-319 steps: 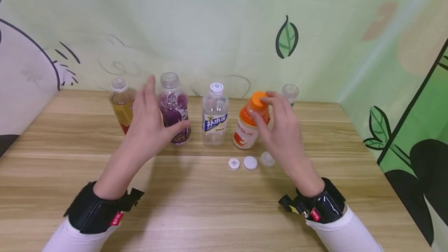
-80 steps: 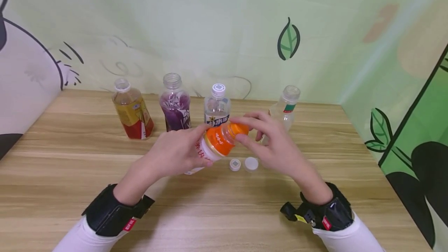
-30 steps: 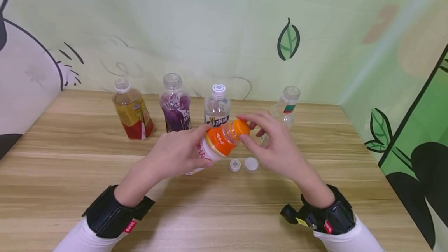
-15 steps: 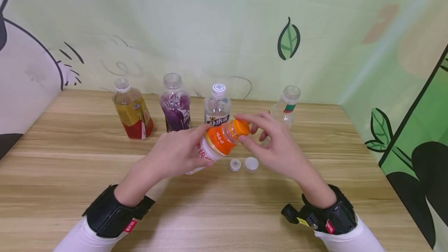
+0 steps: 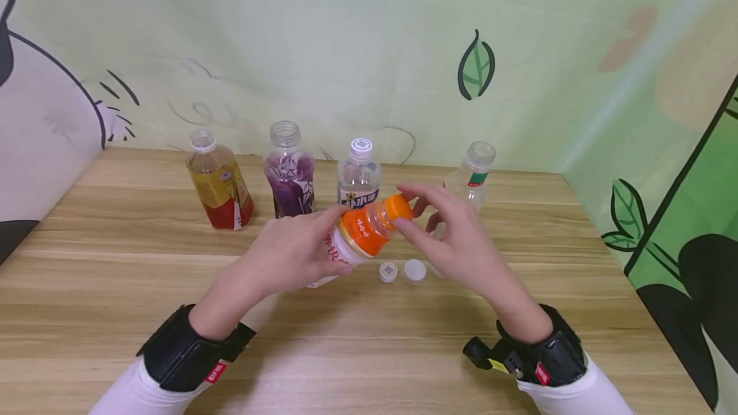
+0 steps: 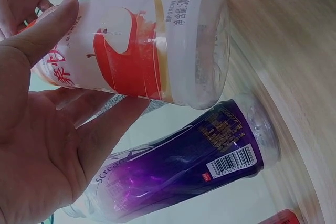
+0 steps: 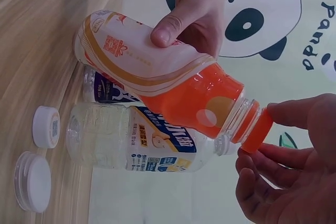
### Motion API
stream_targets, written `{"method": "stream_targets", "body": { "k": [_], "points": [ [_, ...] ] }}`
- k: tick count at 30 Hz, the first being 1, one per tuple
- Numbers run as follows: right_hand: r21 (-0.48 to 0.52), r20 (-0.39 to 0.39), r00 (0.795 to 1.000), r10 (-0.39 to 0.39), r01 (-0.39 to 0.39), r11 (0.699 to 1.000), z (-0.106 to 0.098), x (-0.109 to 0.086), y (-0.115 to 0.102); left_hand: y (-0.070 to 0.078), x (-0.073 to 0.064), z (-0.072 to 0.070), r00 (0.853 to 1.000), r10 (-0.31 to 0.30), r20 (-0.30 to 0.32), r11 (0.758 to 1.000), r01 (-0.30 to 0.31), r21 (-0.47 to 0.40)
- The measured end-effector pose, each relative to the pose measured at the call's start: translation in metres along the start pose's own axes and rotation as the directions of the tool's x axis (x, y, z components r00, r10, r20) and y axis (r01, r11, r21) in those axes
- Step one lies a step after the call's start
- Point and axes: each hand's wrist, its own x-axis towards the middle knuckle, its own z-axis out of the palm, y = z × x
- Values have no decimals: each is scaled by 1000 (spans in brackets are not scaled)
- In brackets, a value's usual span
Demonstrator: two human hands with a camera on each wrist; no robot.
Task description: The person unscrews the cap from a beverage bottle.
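My left hand (image 5: 288, 252) grips the body of a drink bottle (image 5: 363, 232) with an orange neck label and a white lower label. The bottle tilts, its neck pointing up and to the right, above the table. At its mouth, the thumb and forefinger of my right hand (image 5: 455, 239) pinch the orange cap (image 5: 398, 207). In the right wrist view the cap (image 7: 258, 129) sits on the neck, with a clear ring of neck showing below it. The left wrist view shows the bottle's base (image 6: 212, 48) off the wood, left thumb (image 6: 52, 27) across the label.
Behind stand a yellow-and-red labelled bottle (image 5: 219, 187), a purple bottle (image 5: 288, 178), a white-capped clear bottle (image 5: 359, 175) and an uncapped clear bottle (image 5: 474, 171). Loose white caps lie in front: a small one (image 5: 388, 271) and a wider one (image 5: 414, 271).
Since the oldest frame, my left hand has come over from the purple bottle and the orange-capped bottle has been lifted and tilted. Lately my right fingers have only shifted slightly round the cap.
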Motion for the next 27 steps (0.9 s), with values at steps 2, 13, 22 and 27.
{"method": "stream_targets", "body": {
  "k": [2, 13, 22, 27],
  "points": [
    [-2, 2, 1000, 9, -9, 1000, -1, 0, 0, 0, 0, 0, 1000, 1, 0, 1000, -1, -1],
    [-7, 51, 999, 3, -3, 1000, -5, -1, -1, 0, 0, 1, 1000, 2, -13, 1000, -2, 10],
    [-3, 61, 998, 7, -7, 1000, -4, -1, -1, 1, 0, 1, 1000, -10, -5, 1000, 10, 3],
    [12, 44, 999, 29, -29, 1000, -3, 0, -1, 0, 0, 2, 1000, -10, -2, 1000, 10, -1]
  ]
}}
